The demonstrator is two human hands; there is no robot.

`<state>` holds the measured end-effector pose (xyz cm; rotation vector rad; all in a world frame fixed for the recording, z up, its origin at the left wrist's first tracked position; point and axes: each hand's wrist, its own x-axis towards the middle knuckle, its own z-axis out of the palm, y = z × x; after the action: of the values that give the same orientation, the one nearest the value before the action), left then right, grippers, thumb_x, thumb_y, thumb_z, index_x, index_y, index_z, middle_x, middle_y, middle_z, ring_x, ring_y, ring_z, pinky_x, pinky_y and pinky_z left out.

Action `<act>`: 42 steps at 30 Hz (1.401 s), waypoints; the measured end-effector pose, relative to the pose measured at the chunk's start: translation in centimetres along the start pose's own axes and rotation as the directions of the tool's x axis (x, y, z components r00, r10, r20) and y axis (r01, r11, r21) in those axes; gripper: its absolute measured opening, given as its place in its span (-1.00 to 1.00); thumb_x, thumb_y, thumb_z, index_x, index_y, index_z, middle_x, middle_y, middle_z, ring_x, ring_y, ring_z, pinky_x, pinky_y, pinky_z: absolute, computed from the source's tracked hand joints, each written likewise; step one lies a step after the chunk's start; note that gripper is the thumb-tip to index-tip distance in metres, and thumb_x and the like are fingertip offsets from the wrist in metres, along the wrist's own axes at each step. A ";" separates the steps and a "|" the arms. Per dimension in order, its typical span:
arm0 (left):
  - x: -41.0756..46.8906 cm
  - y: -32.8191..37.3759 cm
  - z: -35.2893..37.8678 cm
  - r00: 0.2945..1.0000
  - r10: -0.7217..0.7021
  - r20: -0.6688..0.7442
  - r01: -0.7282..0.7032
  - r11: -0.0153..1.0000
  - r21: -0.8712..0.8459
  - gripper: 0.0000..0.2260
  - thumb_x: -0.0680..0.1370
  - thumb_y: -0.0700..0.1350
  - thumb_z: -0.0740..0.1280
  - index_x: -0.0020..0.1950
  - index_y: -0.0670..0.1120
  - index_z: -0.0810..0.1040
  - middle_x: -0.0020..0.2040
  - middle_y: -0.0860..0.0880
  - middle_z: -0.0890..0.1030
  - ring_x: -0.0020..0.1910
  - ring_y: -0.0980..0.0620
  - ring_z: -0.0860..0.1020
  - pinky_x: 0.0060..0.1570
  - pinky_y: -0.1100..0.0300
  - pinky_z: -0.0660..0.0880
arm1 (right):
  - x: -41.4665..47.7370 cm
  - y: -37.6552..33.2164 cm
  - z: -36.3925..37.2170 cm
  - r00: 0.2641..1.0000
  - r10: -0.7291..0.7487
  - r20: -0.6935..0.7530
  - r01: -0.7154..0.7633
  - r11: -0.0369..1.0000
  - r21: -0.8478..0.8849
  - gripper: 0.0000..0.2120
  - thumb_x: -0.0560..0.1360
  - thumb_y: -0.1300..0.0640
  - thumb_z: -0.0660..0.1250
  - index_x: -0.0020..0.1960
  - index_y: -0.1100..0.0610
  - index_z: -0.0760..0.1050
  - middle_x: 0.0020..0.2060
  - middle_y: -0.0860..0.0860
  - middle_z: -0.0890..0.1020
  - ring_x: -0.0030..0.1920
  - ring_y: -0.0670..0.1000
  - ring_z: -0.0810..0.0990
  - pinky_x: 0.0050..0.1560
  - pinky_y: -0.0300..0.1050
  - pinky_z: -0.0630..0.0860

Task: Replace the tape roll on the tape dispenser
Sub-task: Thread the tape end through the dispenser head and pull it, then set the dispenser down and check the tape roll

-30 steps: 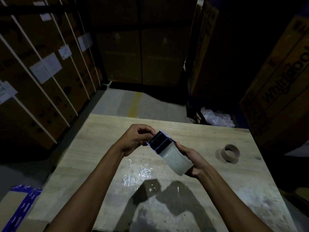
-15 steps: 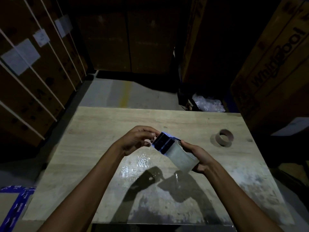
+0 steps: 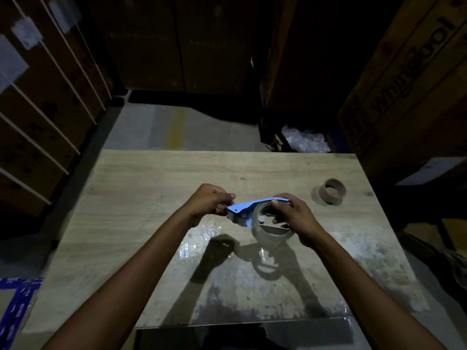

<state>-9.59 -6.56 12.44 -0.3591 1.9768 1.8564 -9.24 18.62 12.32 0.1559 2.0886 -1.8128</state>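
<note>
**New roll seated, tape end being fed to the cutter**

The tape dispenser (image 3: 242, 210), blue-framed, is held in the air just above the wooden table (image 3: 151, 188), side-on to the camera. A clear tape roll (image 3: 271, 229) sits on its hub; the core looks seated, though the far side of the hub is hidden.

The right hand (image 3: 294, 218) is closed around the roll end of the frame, thumb on top, fingers through or behind the roll. The left hand (image 3: 211, 202) pinches at the dispenser's nose, near the blade end; whether it grips the frame or a loose tape end cannot be told in this dim light.

Judgement: the step in hand is threading. To do it well, the person should keep the right hand steady so the roll cannot slip off, pull the tape out sticky side down, and keep the fingertips off the cutter's teeth.

Well apart, toward the table's far right, stands an empty cardboard core (image 3: 332, 192). Some clear plastic film (image 3: 202, 236) lies on the table under the hands.
</note>
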 end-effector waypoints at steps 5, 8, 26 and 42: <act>1.3 -0.6 1.3 0.998 -0.009 -0.062 0.008 1.000 -0.013 -0.83 0.45 -0.31 0.50 -0.04 -0.35 0.60 -0.26 -0.14 0.64 -0.48 0.15 0.58 -0.34 0.24 0.58 | 0.5 0.3 -0.6 0.993 -0.114 -0.020 0.106 0.967 -0.231 -0.90 0.57 0.00 0.33 0.05 -0.01 0.57 -0.12 0.04 0.71 -0.24 0.01 0.64 -0.34 -0.12 0.51; 2.3 -0.9 1.9 0.997 -0.037 -0.070 0.035 0.999 -0.027 -0.79 0.42 -0.40 0.48 0.01 -0.27 0.55 -0.23 -0.20 0.65 -0.43 0.07 0.63 -0.38 0.23 0.58 | 1.1 0.7 -0.9 0.974 -0.227 -0.011 0.208 0.912 -0.354 -0.92 0.57 -0.01 0.35 0.05 -0.08 0.57 -0.08 -0.02 0.69 -0.17 -0.04 0.63 -0.29 -0.20 0.50; 9.4 -10.6 6.6 0.944 -0.019 -0.330 0.078 0.983 0.165 -0.76 0.36 -0.43 0.36 -0.34 -0.10 0.54 -0.38 -0.08 0.63 -0.38 -0.06 0.63 -0.28 0.09 0.61 | 6.1 3.7 -3.6 0.870 -0.272 0.410 0.480 0.285 -0.830 -0.61 0.47 -0.29 0.28 0.08 -0.01 0.54 0.26 0.07 0.52 0.03 0.12 0.60 -0.17 -0.11 0.47; 10.9 -14.1 10.1 0.935 0.263 -0.236 -0.024 0.714 0.700 -0.86 0.41 -0.34 0.29 -0.18 -0.11 0.54 -0.10 -0.08 0.53 -0.10 -0.06 0.46 -0.24 0.08 0.42 | 8.3 5.0 -3.7 0.792 -0.140 0.595 0.609 0.099 -0.787 -0.62 0.51 -0.23 0.26 0.11 0.04 0.55 0.14 0.10 0.56 -0.06 0.15 0.56 -0.26 -0.15 0.34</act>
<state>-11.72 3.19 -5.43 -0.2839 2.8188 1.0235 -16.12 21.79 5.20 -1.1277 2.6252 -0.1784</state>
